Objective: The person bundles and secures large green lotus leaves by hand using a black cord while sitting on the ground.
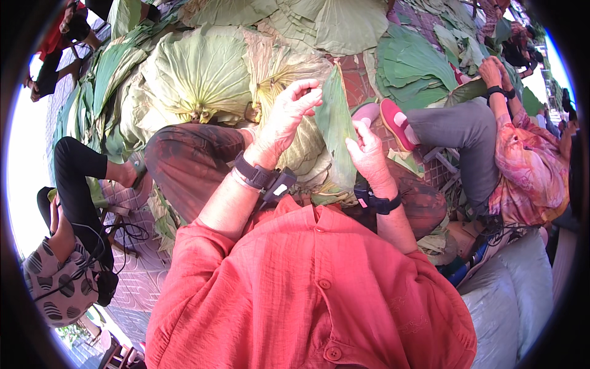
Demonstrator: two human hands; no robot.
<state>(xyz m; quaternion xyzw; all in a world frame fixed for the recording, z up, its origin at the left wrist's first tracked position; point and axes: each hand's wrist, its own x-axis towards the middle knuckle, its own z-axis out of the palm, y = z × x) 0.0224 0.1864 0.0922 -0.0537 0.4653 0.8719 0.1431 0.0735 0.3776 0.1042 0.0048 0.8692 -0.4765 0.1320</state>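
Observation:
A folded green lotus leaf [335,124] stands upright in front of my lap, its pointed tip brownish. My right hand [368,154] pinches its right edge between thumb and fingers. Close to the leaf's upper left edge, my left hand [288,115] is raised with loosely curled fingers and nothing visible between them. Below it lie pale, wrinkled lotus leaves [302,150] between my legs. Just beyond my knees spreads a stack of large yellow-green lotus leaves [198,74] with radiating veins, beside a browned, dry leaf [281,60].
A greener pile of lotus leaves [410,64] lies at the far right, by a co-worker's pink shoe [395,122]. That co-worker's hands [493,74] hold a leaf. Another seated person's black-clad leg [80,159] is at left. A silvery sack [507,295] sits at lower right.

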